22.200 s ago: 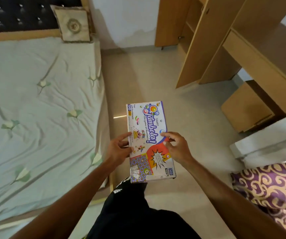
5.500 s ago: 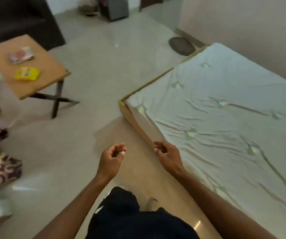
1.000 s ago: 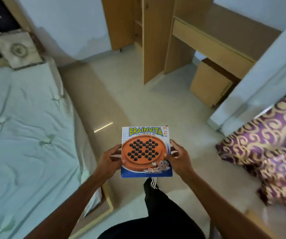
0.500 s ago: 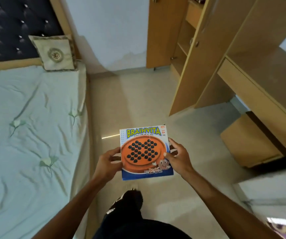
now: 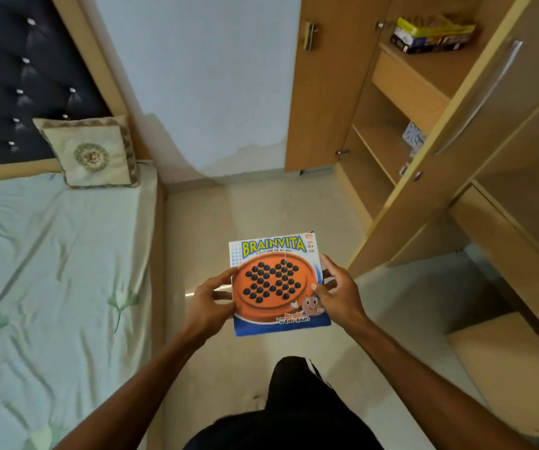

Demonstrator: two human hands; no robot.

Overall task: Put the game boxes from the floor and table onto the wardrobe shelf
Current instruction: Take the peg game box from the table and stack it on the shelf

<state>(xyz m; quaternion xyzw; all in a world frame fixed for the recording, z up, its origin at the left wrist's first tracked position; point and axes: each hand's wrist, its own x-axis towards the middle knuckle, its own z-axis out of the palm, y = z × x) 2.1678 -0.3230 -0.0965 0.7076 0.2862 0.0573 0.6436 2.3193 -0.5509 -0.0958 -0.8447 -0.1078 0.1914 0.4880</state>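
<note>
Orange and blue cover most of the Brainvita box (image 5: 278, 284) I hold in the lower centre of the frame: a round orange board dotted with dark pegs, yellow lettering across a pale top band, a blue strip and a small cartoon figure at the bottom. My left hand (image 5: 209, 303) clamps its left edge, thumb on the face and fingers curled underneath; my right hand (image 5: 336, 293) grips the right edge the same way, thumb pressed on the cover, fingers wrapped behind. I carry it face up above the pale tiled floor (image 5: 261, 209), well short of the wardrobe (image 5: 391, 151) in the upper right. Its doors stand open, and the near door (image 5: 476, 125) with a long metal handle cuts across part of the shelves. On the upper shelf (image 5: 424, 66) lie stacked game boxes (image 5: 430, 34), yellow over dark. A bed (image 5: 50, 271) with a pale green sheet fills the left, with a cushion (image 5: 89, 154) against the dark tufted headboard (image 5: 11, 76).
</note>
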